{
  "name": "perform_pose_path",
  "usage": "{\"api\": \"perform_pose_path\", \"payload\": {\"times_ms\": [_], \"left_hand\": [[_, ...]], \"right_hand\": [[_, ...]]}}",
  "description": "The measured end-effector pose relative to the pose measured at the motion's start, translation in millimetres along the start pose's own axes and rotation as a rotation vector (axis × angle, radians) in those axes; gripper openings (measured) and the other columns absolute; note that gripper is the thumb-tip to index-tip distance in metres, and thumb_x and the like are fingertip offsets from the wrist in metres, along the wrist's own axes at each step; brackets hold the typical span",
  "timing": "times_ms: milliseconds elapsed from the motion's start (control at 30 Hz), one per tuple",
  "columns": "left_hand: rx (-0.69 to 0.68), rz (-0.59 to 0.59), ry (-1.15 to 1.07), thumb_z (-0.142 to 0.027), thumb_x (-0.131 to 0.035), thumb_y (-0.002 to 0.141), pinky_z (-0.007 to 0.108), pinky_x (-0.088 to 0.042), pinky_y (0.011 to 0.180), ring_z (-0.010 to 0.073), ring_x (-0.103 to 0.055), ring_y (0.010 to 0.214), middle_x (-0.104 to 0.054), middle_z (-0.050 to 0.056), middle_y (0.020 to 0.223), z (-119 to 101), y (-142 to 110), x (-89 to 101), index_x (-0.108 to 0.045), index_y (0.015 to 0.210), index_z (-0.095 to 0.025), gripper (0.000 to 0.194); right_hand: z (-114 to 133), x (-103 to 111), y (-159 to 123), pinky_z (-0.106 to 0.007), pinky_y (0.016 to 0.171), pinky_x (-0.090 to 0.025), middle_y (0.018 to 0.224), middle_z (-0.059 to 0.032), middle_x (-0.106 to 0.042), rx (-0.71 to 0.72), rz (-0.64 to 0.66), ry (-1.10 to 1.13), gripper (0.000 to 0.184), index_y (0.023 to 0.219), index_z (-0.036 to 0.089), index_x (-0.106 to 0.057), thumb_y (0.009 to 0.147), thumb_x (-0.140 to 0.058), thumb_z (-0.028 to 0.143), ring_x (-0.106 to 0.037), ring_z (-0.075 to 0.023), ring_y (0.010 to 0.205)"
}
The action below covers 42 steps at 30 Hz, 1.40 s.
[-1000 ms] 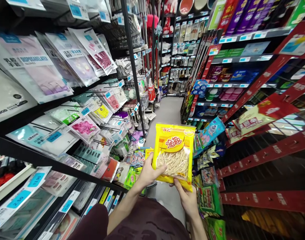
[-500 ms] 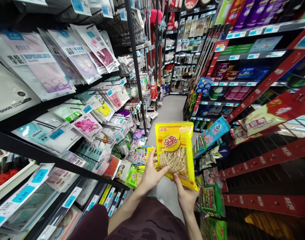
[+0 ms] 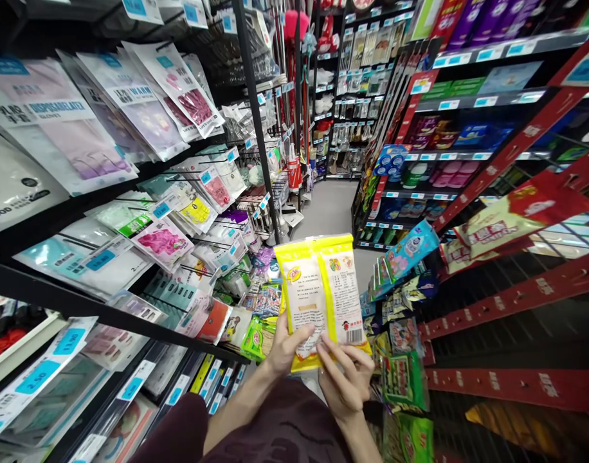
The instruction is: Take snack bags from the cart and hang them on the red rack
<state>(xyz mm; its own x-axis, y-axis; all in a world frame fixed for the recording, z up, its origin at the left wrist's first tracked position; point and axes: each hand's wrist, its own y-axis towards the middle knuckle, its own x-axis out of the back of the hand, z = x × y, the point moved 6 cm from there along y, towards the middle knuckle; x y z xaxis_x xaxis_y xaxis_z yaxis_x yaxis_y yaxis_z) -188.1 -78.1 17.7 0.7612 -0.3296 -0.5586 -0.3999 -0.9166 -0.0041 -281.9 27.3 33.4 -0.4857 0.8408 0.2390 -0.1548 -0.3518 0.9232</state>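
I hold a yellow snack packet upright in front of me with both hands. Its back side faces me, showing white printed panels and a barcode at the lower right. My left hand grips the packet's lower left edge, thumb on the back panel. My right hand is closed on the bottom right corner, fingers lying across the back.
I stand in a narrow shop aisle. Black shelves with hanging packets and blue price tags fill the left. Red shelves with snack packets line the right. Small packets hang low beside my right hand.
The packet has been turned round: its front with the clear window faced me before, its printed back faces me now. Both hands shifted their grip at its bottom edge.
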Motion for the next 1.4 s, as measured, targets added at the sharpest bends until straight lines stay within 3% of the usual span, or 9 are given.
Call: {"api": "perform_pose_path", "payload": {"times_ms": [233,400,1100,1400], "left_hand": [[0.033,0.023,-0.072,-0.024,-0.074,0.072,0.034,-0.053,0.080,0.0258,-0.067,0.093,-0.071,0.010,0.104,5.0,-1.6,-4.4,-0.063,0.111,-0.013,0.042],[0.038,-0.023,-0.093,-0.020,-0.076,0.069,0.032,-0.053,0.080,0.0246,-0.068,0.091,-0.073,0.009,0.099,7.7,-2.0,1.0,-0.066,0.103,-0.013,0.036],[0.033,-0.013,-0.089,-0.018,-0.071,0.069,0.037,-0.052,0.084,0.0272,-0.067,0.095,-0.072,0.011,0.101,-0.9,5.2,-7.1,-0.066,0.104,-0.011,0.036],[0.052,-0.007,-0.124,-0.025,-0.071,0.071,0.038,-0.049,0.090,0.0281,-0.064,0.102,-0.071,0.010,0.105,8.1,6.8,-4.9,-0.063,0.110,-0.014,0.042]], "right_hand": [[-1.0,2.4,-4.3,-0.038,0.070,-0.049,0.096,-0.0039,-0.074,-0.020,-0.028,0.056,0.036,0.110,0.023,-0.071,0.079,-0.067,0.005,-0.058,-0.0220,0.085],[-4.4,0.0,-8.2,-0.038,0.069,-0.049,0.096,-0.0039,-0.074,-0.037,-0.017,0.090,0.040,0.110,0.024,-0.070,0.077,-0.067,0.001,-0.057,-0.0225,0.084],[-9.2,-6.2,0.0,-0.038,0.071,-0.047,0.096,-0.0042,-0.074,-0.088,-0.012,0.121,0.036,0.105,0.023,-0.071,0.077,-0.067,0.001,-0.058,-0.0216,0.082],[-16.5,-5.0,-2.4,-0.039,0.071,-0.048,0.100,-0.0047,-0.073,-0.093,0.018,0.118,0.036,0.109,0.024,-0.070,0.080,-0.064,0.003,-0.058,-0.0220,0.084]]}}
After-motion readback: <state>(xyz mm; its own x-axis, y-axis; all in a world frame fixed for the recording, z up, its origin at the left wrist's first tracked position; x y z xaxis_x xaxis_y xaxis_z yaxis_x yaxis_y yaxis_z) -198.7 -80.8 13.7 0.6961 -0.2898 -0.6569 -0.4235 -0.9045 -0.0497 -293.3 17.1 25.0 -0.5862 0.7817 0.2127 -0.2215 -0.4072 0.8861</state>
